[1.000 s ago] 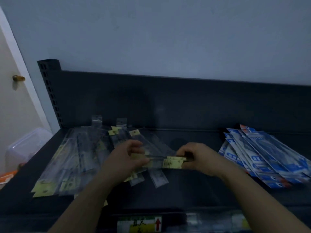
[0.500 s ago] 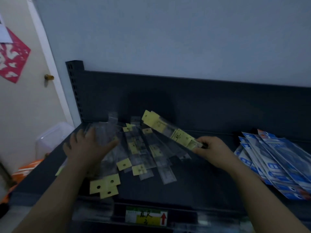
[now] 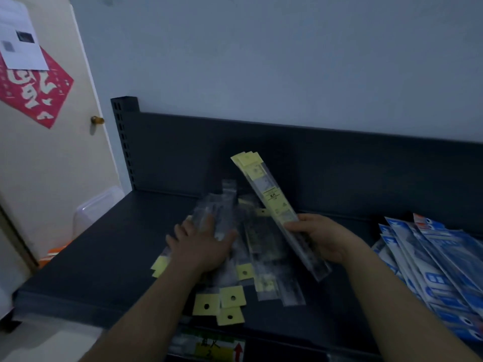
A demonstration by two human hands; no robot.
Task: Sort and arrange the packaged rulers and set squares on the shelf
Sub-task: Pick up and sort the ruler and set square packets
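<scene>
One dark grey metal shelf (image 3: 104,257). One tilted bundle of clear-sleeved rulers with pale yellow cards (image 3: 271,202), three yellow tops showing. Loose clear ruler packets (image 3: 261,239) mid-shelf, too overlapped to count. Three punched yellow square tabs (image 3: 232,297) clustered by the front edge. Several blue-and-white printed packets (image 3: 431,257) at the right edge, number unclear.

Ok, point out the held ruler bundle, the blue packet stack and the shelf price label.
held ruler bundle (image 3: 274,198), head view, its yellow card.
blue packet stack (image 3: 439,257), head view, top packet's middle.
price label (image 3: 209,350), head view, yellow part.
</scene>
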